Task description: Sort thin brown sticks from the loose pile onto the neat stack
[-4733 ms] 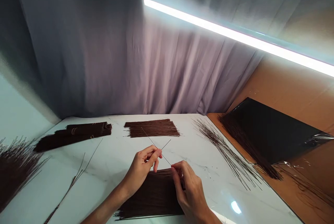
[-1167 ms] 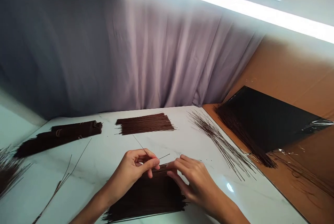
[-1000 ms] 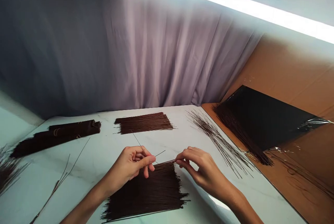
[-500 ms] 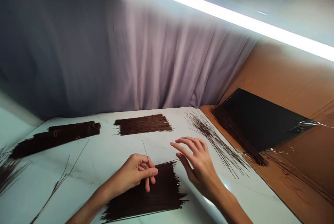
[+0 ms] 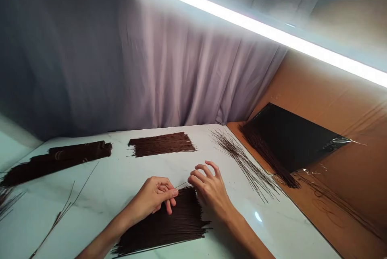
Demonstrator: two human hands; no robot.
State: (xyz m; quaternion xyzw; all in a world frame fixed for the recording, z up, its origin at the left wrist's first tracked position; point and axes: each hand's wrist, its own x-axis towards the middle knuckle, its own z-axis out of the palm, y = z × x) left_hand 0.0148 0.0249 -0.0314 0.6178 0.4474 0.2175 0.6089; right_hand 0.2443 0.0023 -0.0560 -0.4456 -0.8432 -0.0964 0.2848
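Head view is showing a thin brown stick (image 5: 181, 185) being pinched at the far edge of the near pile of sticks (image 5: 167, 222), the left hand (image 5: 154, 198) closing thumb and forefinger on one end while the right hand (image 5: 208, 188) is nipping the other end with its remaining fingers spread loose. Sorting is looking partly done (a judgement only): a flat pile (image 5: 161, 144), a banded bundle (image 5: 57, 160) and a fanned heap (image 5: 242, 160) are lying farther out on the white table (image 5: 121, 178), while the near pile is remaining thick.
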